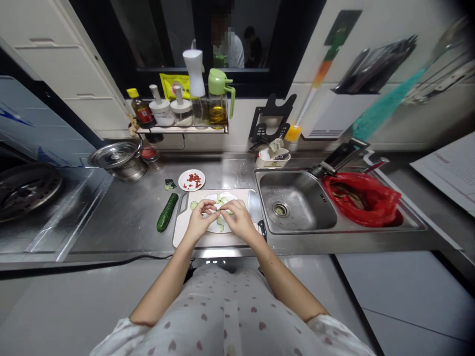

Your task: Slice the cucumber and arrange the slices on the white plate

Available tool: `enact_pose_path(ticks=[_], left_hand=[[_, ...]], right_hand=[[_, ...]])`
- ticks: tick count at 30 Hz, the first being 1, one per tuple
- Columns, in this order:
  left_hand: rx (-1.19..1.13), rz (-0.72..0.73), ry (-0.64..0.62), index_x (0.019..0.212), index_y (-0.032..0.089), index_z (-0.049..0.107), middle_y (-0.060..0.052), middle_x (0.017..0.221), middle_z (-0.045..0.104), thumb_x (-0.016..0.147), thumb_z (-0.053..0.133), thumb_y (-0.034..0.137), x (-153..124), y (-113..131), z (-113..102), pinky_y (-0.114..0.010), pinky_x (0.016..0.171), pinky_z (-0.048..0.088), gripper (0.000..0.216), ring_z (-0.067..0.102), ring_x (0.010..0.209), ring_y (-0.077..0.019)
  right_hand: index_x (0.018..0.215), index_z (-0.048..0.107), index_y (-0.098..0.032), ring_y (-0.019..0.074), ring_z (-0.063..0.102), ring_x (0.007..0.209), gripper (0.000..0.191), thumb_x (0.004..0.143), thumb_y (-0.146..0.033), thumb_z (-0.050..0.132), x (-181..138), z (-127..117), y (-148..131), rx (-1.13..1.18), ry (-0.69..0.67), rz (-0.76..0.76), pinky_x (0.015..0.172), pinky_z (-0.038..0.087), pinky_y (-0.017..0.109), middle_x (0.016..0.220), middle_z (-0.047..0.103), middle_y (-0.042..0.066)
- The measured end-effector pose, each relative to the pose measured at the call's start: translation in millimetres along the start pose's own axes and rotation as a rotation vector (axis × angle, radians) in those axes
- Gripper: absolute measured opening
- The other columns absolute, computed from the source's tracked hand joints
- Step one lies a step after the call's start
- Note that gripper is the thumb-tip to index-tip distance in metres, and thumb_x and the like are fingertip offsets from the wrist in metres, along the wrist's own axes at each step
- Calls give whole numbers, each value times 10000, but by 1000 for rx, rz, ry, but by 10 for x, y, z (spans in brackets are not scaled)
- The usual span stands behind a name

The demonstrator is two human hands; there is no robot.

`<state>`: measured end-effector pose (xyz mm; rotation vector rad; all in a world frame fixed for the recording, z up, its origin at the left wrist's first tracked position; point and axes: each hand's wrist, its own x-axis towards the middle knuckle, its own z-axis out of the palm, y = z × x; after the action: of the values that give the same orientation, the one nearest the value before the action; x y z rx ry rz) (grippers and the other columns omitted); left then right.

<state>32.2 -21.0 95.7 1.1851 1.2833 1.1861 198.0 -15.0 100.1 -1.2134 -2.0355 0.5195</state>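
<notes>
My left hand (200,217) and my right hand (237,217) meet over a white plate (218,228) that sits on a white cutting board (185,222). Both hands pinch a thin green cucumber slice (218,211) between their fingertips. Several cucumber slices (221,199) lie on the plate, and one lies on the board (193,204). A whole cucumber (166,212) lies on the steel counter just left of the board.
A small dish of red pieces (192,180) stands behind the board. The sink (297,202) is to the right, with a red bag (361,198) in its far basin. A pot lid and bowl (118,160), a condiment rack (181,126) and a stove (25,188) are to the left.
</notes>
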Motion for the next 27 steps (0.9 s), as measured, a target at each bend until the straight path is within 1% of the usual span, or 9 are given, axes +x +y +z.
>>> enact_pose_path(ticks=[3,6,8,11,15,19,21,23,27], left_hand=[[-129,-152,3,957,189,587,-3,795,637,662,754,416,-47,-64,42,-217,645,415,409,563,684,-102],[-293,-382,-131,934,181,597,-23,773,649,744,660,570,-100,-92,107,-193,534,365,438,546,612,-91],[-433,-512,-235,915,179,601,-30,759,642,782,573,655,-116,-80,150,-188,496,349,495,542,584,-91],[-560,-614,-289,885,182,602,-26,718,617,802,512,695,-98,-38,185,-190,477,362,527,545,567,-98],[-564,-627,-288,867,191,607,-20,697,607,819,537,629,-50,-5,172,-201,470,377,446,551,565,-109],[-614,-654,-252,855,181,617,-8,703,609,808,620,445,-33,-14,153,-196,475,388,268,541,556,-94],[-624,-632,-220,848,175,618,1,705,605,777,668,367,-31,-14,147,-180,475,384,211,537,562,-82],[-608,-580,-205,839,169,617,7,711,605,736,722,321,-28,-2,139,-165,481,380,212,539,577,-73],[-568,-476,-153,857,159,639,22,712,618,626,819,262,-16,46,112,-147,543,403,310,541,597,-51]], right_hand=[[1030,707,-239,218,520,1011,219,940,-267,510,-3,-65,13,-15,61,-34,901,424,364,954,639,68],[1035,718,-258,223,513,1012,230,943,-279,509,-5,-126,24,-22,116,-73,909,424,391,960,631,68],[1032,724,-265,223,509,1009,231,941,-279,513,-5,-151,30,-15,129,-108,907,427,401,964,633,67],[1041,728,-276,228,504,1016,235,936,-279,518,-4,-169,40,-10,116,-143,914,426,423,978,637,69],[1038,729,-282,229,501,1030,226,932,-296,530,-5,-180,60,-22,103,-163,921,426,432,1001,639,67],[1035,727,-263,225,490,1035,221,932,-294,534,-14,-192,81,-38,125,-220,919,432,413,997,638,74],[1038,725,-258,227,490,1037,224,934,-288,529,-19,-200,88,-56,119,-227,921,433,413,989,638,76],[1041,722,-255,228,494,1034,225,935,-284,525,-21,-208,94,-76,102,-222,918,436,416,990,636,76],[1023,716,-243,228,495,1015,202,928,-272,541,-22,-218,102,-104,92,-249,894,452,410,986,635,78]])
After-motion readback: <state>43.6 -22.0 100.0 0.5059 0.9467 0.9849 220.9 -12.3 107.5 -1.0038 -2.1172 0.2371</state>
